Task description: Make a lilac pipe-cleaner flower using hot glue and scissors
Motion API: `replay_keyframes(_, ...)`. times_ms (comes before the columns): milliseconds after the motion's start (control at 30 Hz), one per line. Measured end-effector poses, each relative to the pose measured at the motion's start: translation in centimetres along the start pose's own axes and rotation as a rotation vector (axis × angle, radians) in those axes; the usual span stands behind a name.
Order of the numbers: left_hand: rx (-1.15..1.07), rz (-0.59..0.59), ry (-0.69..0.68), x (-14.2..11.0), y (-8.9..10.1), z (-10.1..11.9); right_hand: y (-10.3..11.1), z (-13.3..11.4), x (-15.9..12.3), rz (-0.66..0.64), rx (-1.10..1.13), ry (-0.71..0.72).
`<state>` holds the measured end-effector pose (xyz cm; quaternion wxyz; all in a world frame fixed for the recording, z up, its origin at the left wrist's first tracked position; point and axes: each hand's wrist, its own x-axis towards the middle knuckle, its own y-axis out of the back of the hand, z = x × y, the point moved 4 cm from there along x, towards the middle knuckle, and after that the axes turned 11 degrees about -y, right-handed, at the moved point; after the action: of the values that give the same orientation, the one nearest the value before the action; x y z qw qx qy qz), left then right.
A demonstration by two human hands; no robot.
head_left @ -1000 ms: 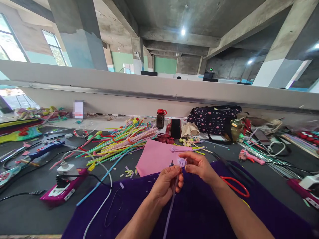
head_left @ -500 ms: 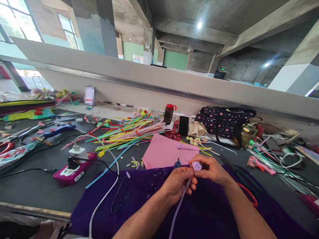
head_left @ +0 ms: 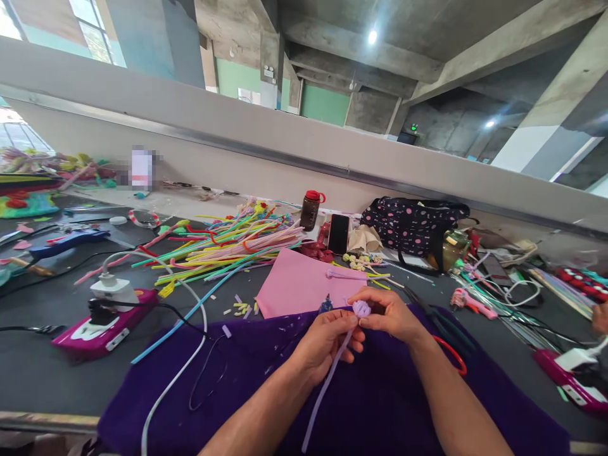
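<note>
Between my fingertips is a small lilac pipe-cleaner flower (head_left: 361, 308), a tight rounded coil. Its long lilac stem (head_left: 322, 397) hangs down toward me over the purple cloth (head_left: 380, 405). My left hand (head_left: 325, 342) pinches the stem just under the coil, with its lower fingers curled behind. Thumb and fingers of my right hand (head_left: 394, 320) close on the coil's right side. Beyond the hands lies a pink sheet (head_left: 285, 285) bearing another lilac piece with a stem (head_left: 346, 275). A blue pointed object (head_left: 325, 304) stands by the sheet's near edge.
Many coloured pipe cleaners (head_left: 237, 250) lie behind to the left. A magenta power strip (head_left: 76, 339) with cables is at left. Behind are a bottle (head_left: 310, 212), a phone (head_left: 339, 234) and a patterned bag (head_left: 403, 228). Pliers (head_left: 451, 329) and a pink glue gun (head_left: 475, 303) lie right; another person's hand (head_left: 600, 318) shows at the edge.
The view has turned slightly right and down, so things sit further left and another person's hand shows at right. My two hands keep their hold on the flower.
</note>
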<state>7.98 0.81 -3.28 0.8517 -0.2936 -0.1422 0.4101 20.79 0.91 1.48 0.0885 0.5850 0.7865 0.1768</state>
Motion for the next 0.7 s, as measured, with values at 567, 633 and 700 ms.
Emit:
replay_keyframes(567, 0.049, -0.014, -0.034, 0.0, -0.1, 0.6, 0.2, -1.1, -0.5, -0.004, -0.026, 0.038)
replay_keyframes(633, 0.053, -0.009, -0.033, -0.1, -0.1, 0.5, 0.2, -1.1, -0.5, 0.010, -0.046, 0.038)
replay_keyframes(700, 0.054, -0.003, -0.032, -0.1, -0.1, 0.6, 0.3, -1.0, -0.4, 0.026, -0.049, 0.033)
